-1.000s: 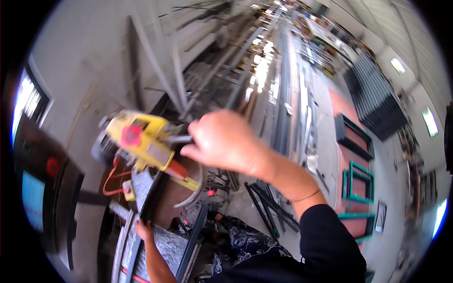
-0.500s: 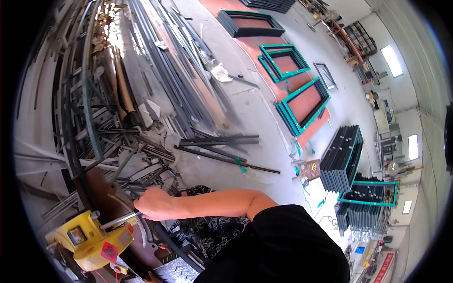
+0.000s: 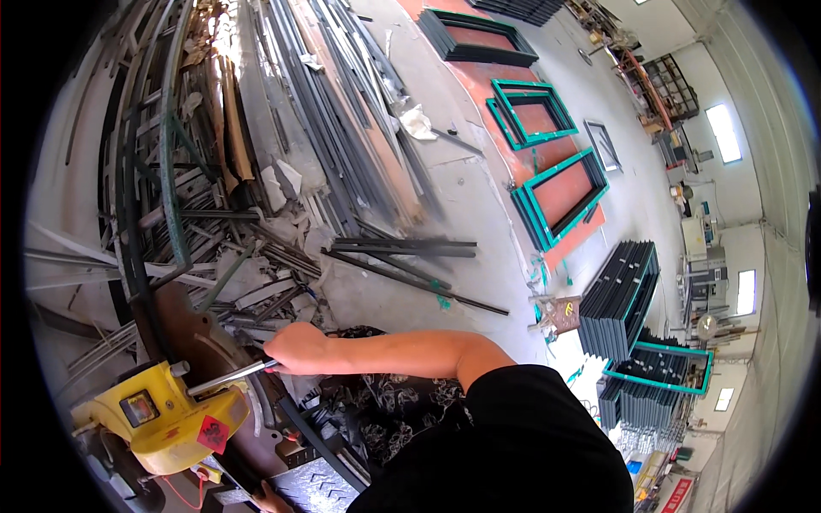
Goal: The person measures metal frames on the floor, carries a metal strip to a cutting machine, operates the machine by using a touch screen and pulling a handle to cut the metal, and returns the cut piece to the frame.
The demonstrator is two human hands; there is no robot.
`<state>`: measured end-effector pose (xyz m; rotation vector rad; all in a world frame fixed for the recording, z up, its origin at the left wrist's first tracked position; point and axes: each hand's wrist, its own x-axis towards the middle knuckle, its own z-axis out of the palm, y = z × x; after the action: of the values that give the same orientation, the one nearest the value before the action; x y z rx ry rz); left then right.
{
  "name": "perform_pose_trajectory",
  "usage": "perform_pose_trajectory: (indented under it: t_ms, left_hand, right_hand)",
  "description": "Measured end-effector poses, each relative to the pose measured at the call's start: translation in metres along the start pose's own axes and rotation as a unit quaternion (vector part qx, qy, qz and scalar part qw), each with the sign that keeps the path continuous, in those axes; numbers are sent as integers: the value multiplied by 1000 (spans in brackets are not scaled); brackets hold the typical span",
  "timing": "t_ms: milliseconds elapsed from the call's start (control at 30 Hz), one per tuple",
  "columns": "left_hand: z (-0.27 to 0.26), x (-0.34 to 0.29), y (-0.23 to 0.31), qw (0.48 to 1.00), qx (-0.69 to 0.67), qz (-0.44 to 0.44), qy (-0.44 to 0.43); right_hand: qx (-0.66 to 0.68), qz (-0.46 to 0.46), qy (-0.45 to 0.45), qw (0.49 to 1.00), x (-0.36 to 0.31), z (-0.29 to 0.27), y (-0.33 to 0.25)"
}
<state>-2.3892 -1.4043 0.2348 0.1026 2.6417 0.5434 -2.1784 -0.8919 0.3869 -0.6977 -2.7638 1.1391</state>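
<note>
A yellow machine (image 3: 162, 417) with a small dark window and a red label stands at the lower left. A bare metal lever (image 3: 231, 377) sticks out of its side. My right hand (image 3: 298, 347), its arm reaching across from the black sleeve, is closed round the lever's free end. Only a small part of my left hand (image 3: 270, 499) shows at the bottom edge, beside a dark bar below the machine; its fingers are mostly hidden. Close by lies a silvery patterned metal plate (image 3: 321, 489). A curved dark strip (image 3: 308, 427) runs between the machine and my dark patterned clothing.
Long metal profiles (image 3: 333, 128) and offcuts (image 3: 265, 291) cover the floor ahead and left, by a green rail (image 3: 171, 188). A few dark bars (image 3: 410, 265) lie apart. Green-edged frames (image 3: 560, 197) rest on red sheeting; stacked dark frames (image 3: 620, 299) stand right.
My right hand and the lever's end have shifted slightly up and right, and more of the lever shows. The whole view has tilted a little. Slightly more of my left hand is visible.
</note>
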Motion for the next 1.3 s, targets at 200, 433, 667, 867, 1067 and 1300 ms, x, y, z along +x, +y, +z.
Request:
perform_pose_trajectory:
  t_ms: [200, 433, 667, 867, 1067, 1300]
  left_hand:
    - [-7, -1, -12, 1000, -3, -5, 6]
    - [1, 4, -30, 1000, -3, 3, 3]
    - [8, -6, -46, 995, -19, -32, 89]
    - [-12, -76, 34, 992, 84, -11, 93]
    - [20, -179, 59, 996, 46, -31, 69]
    - [44, -208, 90, 994, 34, -77, 75]
  right_hand:
    - [-2, -17, 5, 1000, -1, 2, 3]
    - [-1, -3, -16, 1000, -12, 10, 27]
    - [-63, 13, -96, 993, 9, -42, -51]
    - [-214, -177, -20, 960, 16, -144, -197]
    - [-292, -367, 64, 881, 60, -175, -347]
    - [-269, -398, 69, 874, 87, -188, -399]
